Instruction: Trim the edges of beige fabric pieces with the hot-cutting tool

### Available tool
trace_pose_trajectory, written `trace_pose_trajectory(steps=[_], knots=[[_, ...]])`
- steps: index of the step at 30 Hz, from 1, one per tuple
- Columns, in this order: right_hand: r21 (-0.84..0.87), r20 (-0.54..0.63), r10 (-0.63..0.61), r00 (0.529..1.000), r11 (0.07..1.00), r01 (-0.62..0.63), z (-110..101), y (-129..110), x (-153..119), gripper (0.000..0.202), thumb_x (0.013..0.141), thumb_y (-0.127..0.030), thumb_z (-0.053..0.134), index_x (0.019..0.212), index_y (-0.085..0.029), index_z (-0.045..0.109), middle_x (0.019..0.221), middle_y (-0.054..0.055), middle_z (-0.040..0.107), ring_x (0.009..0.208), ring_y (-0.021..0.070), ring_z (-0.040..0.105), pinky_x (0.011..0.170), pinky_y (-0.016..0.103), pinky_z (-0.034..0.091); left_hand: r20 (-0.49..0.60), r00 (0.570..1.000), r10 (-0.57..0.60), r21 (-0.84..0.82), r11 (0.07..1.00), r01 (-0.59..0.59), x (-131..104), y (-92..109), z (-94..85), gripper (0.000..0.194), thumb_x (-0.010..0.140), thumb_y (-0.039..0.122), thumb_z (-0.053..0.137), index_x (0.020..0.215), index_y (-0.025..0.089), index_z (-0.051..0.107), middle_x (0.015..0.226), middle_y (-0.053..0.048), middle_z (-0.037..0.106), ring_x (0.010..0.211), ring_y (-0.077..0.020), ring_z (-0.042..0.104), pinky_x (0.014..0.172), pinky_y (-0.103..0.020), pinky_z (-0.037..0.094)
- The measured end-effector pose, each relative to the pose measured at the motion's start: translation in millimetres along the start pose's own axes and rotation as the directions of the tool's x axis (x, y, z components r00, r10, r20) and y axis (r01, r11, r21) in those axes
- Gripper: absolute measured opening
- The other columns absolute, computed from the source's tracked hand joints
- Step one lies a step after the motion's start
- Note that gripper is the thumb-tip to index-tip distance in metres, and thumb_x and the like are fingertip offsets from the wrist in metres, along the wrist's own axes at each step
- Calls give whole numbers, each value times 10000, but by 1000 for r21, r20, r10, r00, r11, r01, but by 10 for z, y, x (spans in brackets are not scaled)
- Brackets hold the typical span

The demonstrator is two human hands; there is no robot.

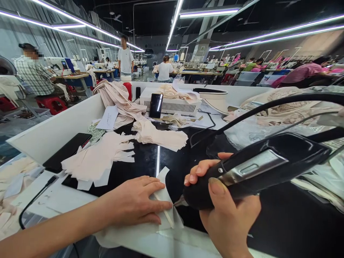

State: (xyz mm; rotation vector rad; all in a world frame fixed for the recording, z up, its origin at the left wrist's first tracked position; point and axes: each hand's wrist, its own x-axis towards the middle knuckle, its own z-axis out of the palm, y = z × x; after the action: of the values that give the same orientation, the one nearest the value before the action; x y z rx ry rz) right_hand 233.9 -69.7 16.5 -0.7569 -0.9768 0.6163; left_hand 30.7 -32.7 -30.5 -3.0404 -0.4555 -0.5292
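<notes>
My left hand (139, 201) lies flat with fingers stretched out, pressing a small pale piece of fabric (164, 176) and a narrow strip on it against the black glossy board (145, 161). Wrapped in the fingers of my right hand (228, 211) is a thick black corded hand tool (258, 168) with a silver switch plate. Its pointed metal tip (181, 201) touches or nearly touches the fabric beside my left index fingertip. Farther back on the board lie a fanned stack of cream fabric pieces (94, 157) and a second stack (158, 134).
A black phone (67, 152) lies at the left; another phone (156, 105) leans on a white vented box (177, 104). Cables arch over the right side. Lace fabric (279, 102) and clear plastic (252, 132) are heaped at right. White walls (53, 134) edge the table. Other people work at sewing tables beyond.
</notes>
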Motion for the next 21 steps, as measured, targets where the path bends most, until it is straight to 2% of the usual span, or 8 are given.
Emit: trace_pose_trajectory(steps=[7,15,21], knots=[[43,-33,-17,999,999,19,91,-23,84,376,829,-366,865,1113,-282,633,746,-48,641,563,171,633,508,314,559,-16,1000,-11,-12,1000,11,0,11,45,395,1062,503,652,1362,248,682,1390,-166,631,1234,-304,643,1074,-423,552],[65,-29,-12,999,998,14,145,69,107,392,814,-366,873,1120,-282,643,749,-51,655,549,161,633,503,305,577,-16,1000,-13,-31,999,12,22,9,42,389,1076,514,614,1346,245,689,1371,-165,632,1235,-311,641,1089,-437,542],[35,-21,-5,1000,999,5,154,64,118,340,836,-278,826,1113,-282,629,749,-54,651,544,153,635,507,304,592,-2,1000,-18,-47,999,18,31,19,43,374,1082,509,610,1328,243,702,1362,-173,629,1218,-305,638,1068,-422,538]])
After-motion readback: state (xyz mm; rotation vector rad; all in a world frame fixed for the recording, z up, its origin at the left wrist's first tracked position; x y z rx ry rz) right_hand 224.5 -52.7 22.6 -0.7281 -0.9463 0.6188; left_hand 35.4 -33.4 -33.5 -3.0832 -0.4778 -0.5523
